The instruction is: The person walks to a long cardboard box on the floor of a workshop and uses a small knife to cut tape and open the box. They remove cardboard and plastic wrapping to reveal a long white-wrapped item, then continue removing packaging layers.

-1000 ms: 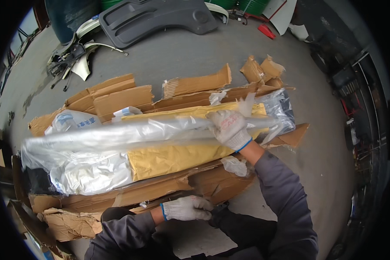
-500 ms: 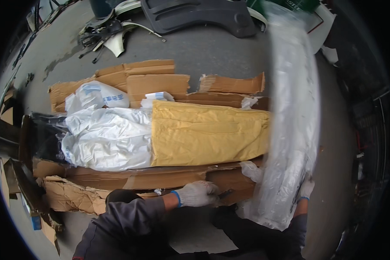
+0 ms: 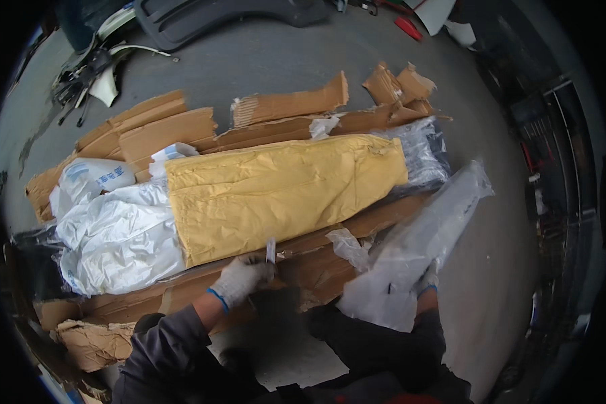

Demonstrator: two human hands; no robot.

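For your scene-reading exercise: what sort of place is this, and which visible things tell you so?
Probably a vehicle repair workshop: a bare concrete floor, a dark plastic body panel lying on it, and torn cardboard packaging around a wrapped long part.

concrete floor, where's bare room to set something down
Free: the grey concrete floor between the torn brown cardboard pieces and the dark plastic panel, and right of the clear plastic bag. Crowded: around the yellow paper-wrapped bundle.

Torn brown cardboard pieces [image 3: 276, 108] spread flat on the grey concrete floor [image 3: 249, 60]. A dark grey plastic car part [image 3: 222, 17] up at the top. A small red tool [image 3: 409, 28] nearby. Tangled black and white scraps [image 3: 91, 74] at top left.
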